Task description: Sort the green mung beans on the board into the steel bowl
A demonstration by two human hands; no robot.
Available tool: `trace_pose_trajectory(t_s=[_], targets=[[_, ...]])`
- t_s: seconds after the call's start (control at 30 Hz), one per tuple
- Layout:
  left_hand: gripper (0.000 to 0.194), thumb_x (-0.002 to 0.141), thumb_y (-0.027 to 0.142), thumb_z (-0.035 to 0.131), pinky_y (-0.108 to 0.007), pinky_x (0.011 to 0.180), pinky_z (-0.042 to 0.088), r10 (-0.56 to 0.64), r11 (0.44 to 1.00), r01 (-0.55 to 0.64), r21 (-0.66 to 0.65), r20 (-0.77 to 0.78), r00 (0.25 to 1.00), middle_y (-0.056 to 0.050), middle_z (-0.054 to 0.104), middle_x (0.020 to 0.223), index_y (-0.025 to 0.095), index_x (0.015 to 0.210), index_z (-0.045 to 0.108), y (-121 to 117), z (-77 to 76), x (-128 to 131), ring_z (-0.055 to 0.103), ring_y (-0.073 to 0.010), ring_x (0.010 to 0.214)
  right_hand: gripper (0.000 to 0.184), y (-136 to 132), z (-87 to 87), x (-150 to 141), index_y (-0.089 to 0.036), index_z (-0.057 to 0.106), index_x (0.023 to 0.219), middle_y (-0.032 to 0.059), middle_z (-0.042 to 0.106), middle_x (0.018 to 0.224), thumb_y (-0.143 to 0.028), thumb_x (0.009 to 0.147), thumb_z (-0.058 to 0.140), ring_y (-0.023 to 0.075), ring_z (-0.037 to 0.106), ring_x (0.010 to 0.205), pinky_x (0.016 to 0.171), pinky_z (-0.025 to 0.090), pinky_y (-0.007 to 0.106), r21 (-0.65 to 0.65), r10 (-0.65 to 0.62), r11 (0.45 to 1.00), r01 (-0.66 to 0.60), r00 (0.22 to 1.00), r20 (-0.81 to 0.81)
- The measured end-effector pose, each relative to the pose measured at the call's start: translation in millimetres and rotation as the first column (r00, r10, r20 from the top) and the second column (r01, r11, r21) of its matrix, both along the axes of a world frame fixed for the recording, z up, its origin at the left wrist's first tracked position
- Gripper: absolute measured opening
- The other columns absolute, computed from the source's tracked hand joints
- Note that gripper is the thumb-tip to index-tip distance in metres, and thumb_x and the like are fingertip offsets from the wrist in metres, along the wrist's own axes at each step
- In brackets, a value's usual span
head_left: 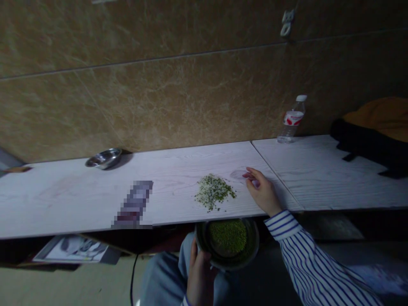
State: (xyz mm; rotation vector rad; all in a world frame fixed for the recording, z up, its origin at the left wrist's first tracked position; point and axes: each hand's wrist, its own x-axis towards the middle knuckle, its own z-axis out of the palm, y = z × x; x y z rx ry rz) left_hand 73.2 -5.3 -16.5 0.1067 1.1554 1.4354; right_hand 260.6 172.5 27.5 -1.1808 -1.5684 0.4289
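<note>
My left hand (pixel 199 270) grips the rim of a dark round bowl (pixel 255 250), which is at my lap below the table's front edge. Green beans (pixel 228 236), probably mung beans, cover the bowl's bottom. Over the table, right of a loose pile of mixed white grains and green beans (pixel 213 191), is my right hand (pixel 263 193). Its thumb and fingers are curled around a clear, rounded plastic piece (pixel 237 174); whether this is a cup or a lid I cannot tell.
A shiny metal bowl (pixel 104 159) sits at the back left of the white table (pixel 172 170). A blurred-out flat object (pixel 134 204) lies near the front edge. At the back right stand a water bottle (pixel 291 121) and dark and orange cloth (pixel 376 127). An open drawer (pixel 76 248) is below left.
</note>
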Motion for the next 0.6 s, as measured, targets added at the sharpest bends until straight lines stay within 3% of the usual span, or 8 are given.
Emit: trace_pose_trajectory(t_s=[0.17,0.43,0.6], targets=[[0.069,0.063,0.020,0.061,-0.032,0.073,0.049,-0.025,0.999,0.026,-0.022,0.031,0.999,-0.006,0.064,0.110,0.029,0.130,0.049,2,-4.7,3,0.060,-0.0229,0.091,0.034,3,-0.6,-2,-0.020,0.062,0.112,0.0080,0.072,0.098,-0.024,0.079,0.053,0.0203,0.066,0.091,0.082,0.051,0.037,-0.058,0.032,0.998,-0.031,0.999,0.010],[0.074,0.058,0.024,0.060,-0.041,0.079,0.048,-0.088,0.996,0.090,-0.012,0.107,0.990,-0.010,0.063,0.118,0.028,0.131,0.049,17,-13.2,-4,0.057,-0.0332,0.109,0.034,10,-4.8,0,-0.021,0.065,0.111,0.0060,0.072,0.091,-0.026,0.079,0.055,0.0193,0.067,0.083,0.075,0.053,0.035,-0.099,0.012,0.995,-0.012,1.000,0.002],[0.071,0.058,0.022,0.060,-0.041,0.085,0.047,-0.062,0.998,0.058,0.030,0.148,0.987,-0.009,0.061,0.124,0.029,0.129,0.050,14,-12.0,-9,0.053,-0.0329,0.116,0.035,13,-6.9,2,-0.020,0.065,0.111,0.0051,0.071,0.087,-0.027,0.078,0.057,0.0186,0.066,0.081,0.073,0.053,0.034,-0.129,0.027,0.991,-0.029,0.999,-0.018]])
